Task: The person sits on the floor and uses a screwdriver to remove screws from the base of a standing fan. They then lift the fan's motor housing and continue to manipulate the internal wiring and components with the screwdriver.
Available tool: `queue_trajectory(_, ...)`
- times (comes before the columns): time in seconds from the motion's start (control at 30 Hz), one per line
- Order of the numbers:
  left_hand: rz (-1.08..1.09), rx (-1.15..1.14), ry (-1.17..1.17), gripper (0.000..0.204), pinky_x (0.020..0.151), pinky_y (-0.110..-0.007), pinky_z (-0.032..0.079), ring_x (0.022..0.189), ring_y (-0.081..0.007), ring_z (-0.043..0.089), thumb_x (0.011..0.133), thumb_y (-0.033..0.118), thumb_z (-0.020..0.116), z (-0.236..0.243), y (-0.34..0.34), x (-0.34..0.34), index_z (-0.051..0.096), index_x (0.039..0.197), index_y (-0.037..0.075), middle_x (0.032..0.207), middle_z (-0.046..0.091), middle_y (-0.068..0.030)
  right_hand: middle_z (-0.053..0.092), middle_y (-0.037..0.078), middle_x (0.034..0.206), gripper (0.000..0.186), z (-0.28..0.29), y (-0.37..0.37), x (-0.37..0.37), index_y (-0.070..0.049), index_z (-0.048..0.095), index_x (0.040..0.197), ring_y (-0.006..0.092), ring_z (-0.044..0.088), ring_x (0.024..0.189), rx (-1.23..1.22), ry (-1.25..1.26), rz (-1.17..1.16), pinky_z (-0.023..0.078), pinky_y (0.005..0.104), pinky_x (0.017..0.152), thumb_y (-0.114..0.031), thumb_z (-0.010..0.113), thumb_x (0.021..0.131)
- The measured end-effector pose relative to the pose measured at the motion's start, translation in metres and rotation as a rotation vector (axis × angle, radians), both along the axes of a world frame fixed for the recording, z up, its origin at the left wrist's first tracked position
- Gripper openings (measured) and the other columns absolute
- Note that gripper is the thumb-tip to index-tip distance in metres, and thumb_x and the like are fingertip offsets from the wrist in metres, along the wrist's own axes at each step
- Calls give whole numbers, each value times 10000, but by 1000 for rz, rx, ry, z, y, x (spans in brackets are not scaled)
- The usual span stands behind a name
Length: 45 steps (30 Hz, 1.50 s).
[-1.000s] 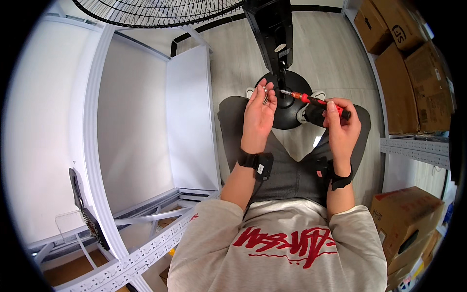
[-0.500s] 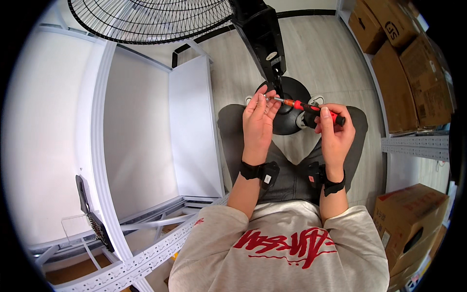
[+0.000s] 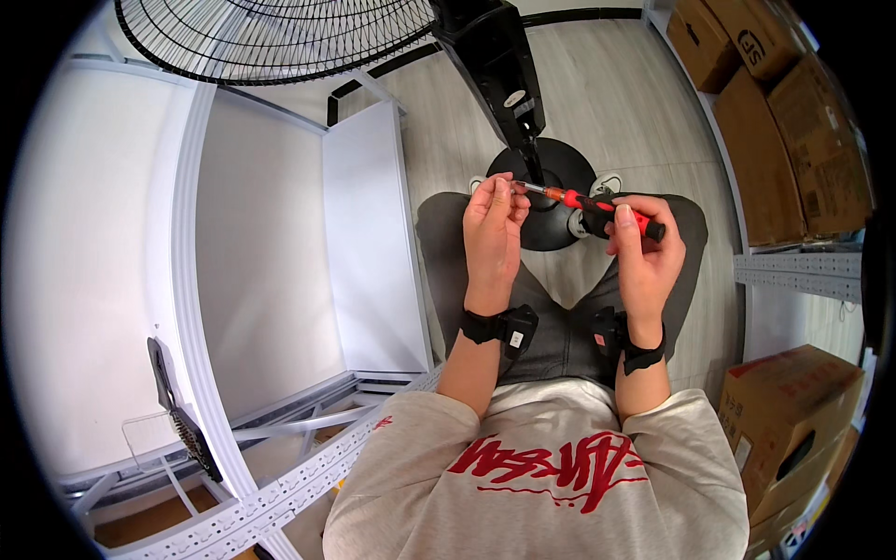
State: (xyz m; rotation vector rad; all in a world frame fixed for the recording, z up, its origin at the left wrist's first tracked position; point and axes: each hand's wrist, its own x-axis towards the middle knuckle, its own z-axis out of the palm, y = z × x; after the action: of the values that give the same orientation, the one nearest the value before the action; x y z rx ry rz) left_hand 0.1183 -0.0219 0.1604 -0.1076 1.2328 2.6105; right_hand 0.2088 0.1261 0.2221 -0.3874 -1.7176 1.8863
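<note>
My right hand is closed round the red and black handle of a screwdriver. Its metal shaft points left, and the tip ends at the fingertips of my left hand. The left thumb and fingers are pinched together there; whatever small piece they hold is too small and too covered to name. Both hands are raised over my lap, in front of the round black base of a standing fan. The fan's black column rises just beyond my hands.
The wire fan guard fills the upper left. White metal shelving stands along my left, with a black brush-like tool on it. Cardboard boxes are stacked at the right, and another carton sits nearer on that side.
My left fingers have drawn closer together at the screwdriver's tip, where they were more spread before. The right hand's hold looks the same. The view has shifted slightly.
</note>
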Motion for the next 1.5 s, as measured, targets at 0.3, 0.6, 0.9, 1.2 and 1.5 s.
queue_trajectory(0.3,-28,30,-78,217,745,-253,478,778,-129,560,995,164,503,-35,-2,-9,540,1090,-28,932,604,-86,587,-10,710,97,-31,-1,-13,4,628,925,24,510,595,0,-74,9,402,179,507,-84,652,894)
queue_trajectory(0.6,-127,-62,-173,215,750,-261,502,844,-165,600,987,180,525,-91,-22,-39,550,1073,-15,980,622,-113,619,14,708,168,-78,1,-33,-1,629,934,51,557,581,-180,-178,71,422,193,533,-167,644,914)
queue_trajectory(0.9,-107,50,-265,190,702,-252,509,793,-166,614,980,187,540,-121,-29,-35,566,1014,1,904,622,-96,633,20,720,172,-107,-7,-38,-11,636,959,52,577,597,-120,-249,85,437,189,546,-176,651,910)
queue_trajectory(1.2,-115,59,-259,183,693,-250,507,785,-158,613,982,189,536,-127,-32,-36,564,1002,9,899,620,-91,637,27,725,172,-113,-14,-40,-15,639,968,56,585,586,-77,-258,112,447,193,548,-175,651,909)
queue_trajectory(1.5,-97,36,-253,168,723,-265,520,791,-171,623,987,177,523,-128,-31,-36,558,1003,13,932,630,-110,640,24,722,185,-109,-15,-40,-17,639,978,58,594,603,-53,-281,100,449,193,557,-188,655,910)
